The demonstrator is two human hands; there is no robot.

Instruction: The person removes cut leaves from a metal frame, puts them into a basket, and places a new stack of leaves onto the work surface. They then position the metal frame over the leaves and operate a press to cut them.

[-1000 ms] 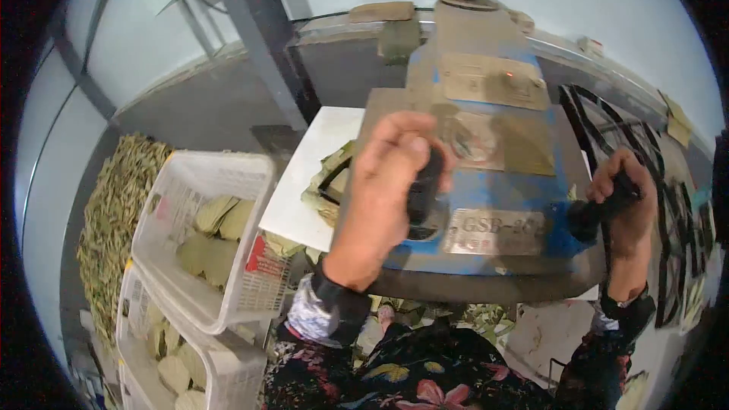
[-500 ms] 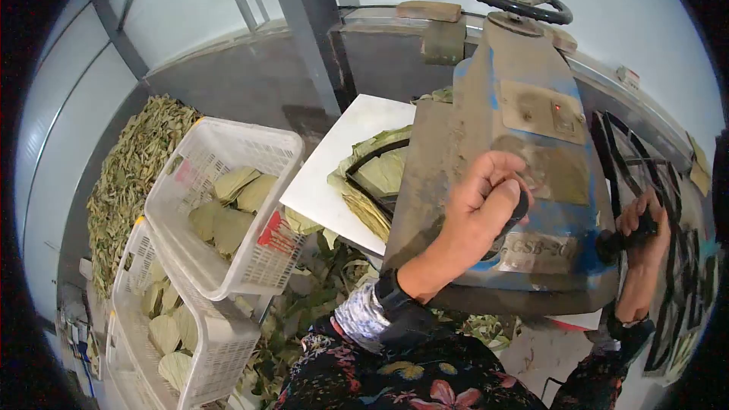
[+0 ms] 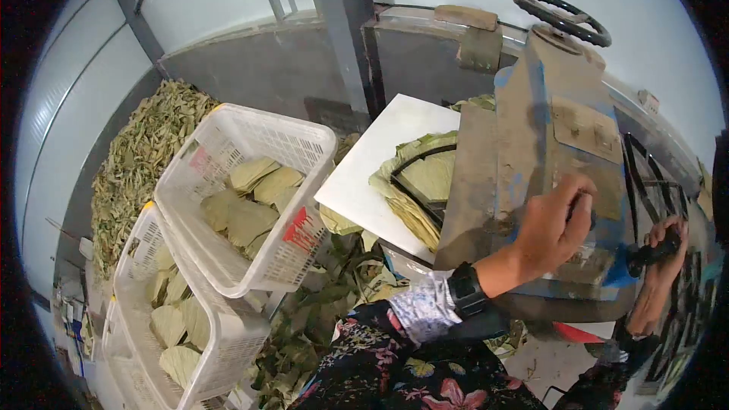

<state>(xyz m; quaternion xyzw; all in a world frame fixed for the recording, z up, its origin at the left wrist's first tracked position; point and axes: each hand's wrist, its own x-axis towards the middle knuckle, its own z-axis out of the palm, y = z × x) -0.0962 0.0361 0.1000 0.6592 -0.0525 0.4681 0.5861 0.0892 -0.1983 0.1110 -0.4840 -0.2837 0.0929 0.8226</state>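
Everything has slid toward 3 o'clock in my view since half a second ago, the dusty tan-and-blue metal machine most plainly, with both my hands. It fills the 3 o'clock side, its broad plate reaching over the bench; should that plate press down off-centre, I'd expect whatever lies under it to tip.

Toward 9 o'clock stands a white slotted plastic crate of cut leaf pieces, overlapping another below; a knock from my elbow could shift it and spill them.

Near the centre, the flat white board runs toward the machine. On it, at the plate's 9 o'clock edge, lies the layered stack of pale green leaves; with some leaves drooping past the board's 8 o'clock edge, a nudge could drag the layers askew. On the stack rests a curved black frame, part of it out beyond the plate. Whether the rest is properly covered is hidden; pressure on only that end could tilt it and tear the leaves.

My left hand is nearly closed, fingers curled round a stubby black handle; my right hand, toward 4 o'clock, wraps a rounded black grip. How tightly I can't tell; one side pulling harder could twist the machine
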